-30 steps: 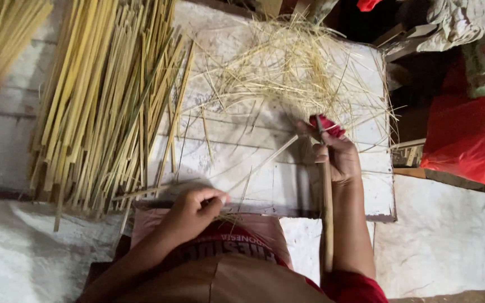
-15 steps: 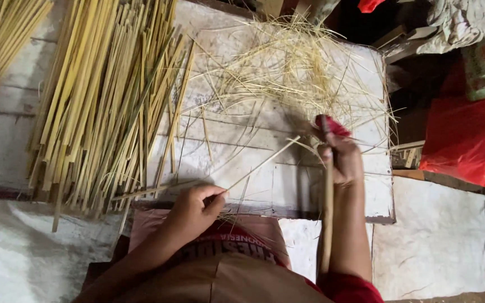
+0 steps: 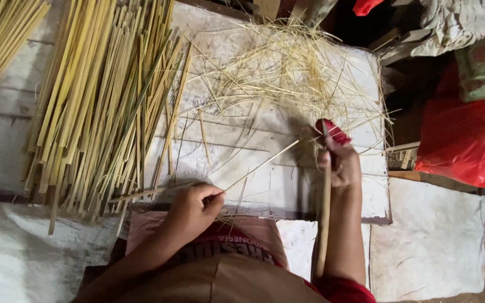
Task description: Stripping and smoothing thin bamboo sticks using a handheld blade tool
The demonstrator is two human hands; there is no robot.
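Two bare hands work one thin bamboo sliver (image 3: 262, 164): the left hand (image 3: 192, 210) pinches its near end between fingertips, while the right hand (image 3: 338, 163) is closed around a red-handled knife (image 3: 332, 132) and a longer bamboo stick (image 3: 324, 224) that runs down along the forearm. The sliver slants between them over a white board (image 3: 287, 191). Pale shavings (image 3: 287, 73) heap beyond; split bamboo strips (image 3: 96, 106) lie to the left, a red bag (image 3: 467, 146) to the right
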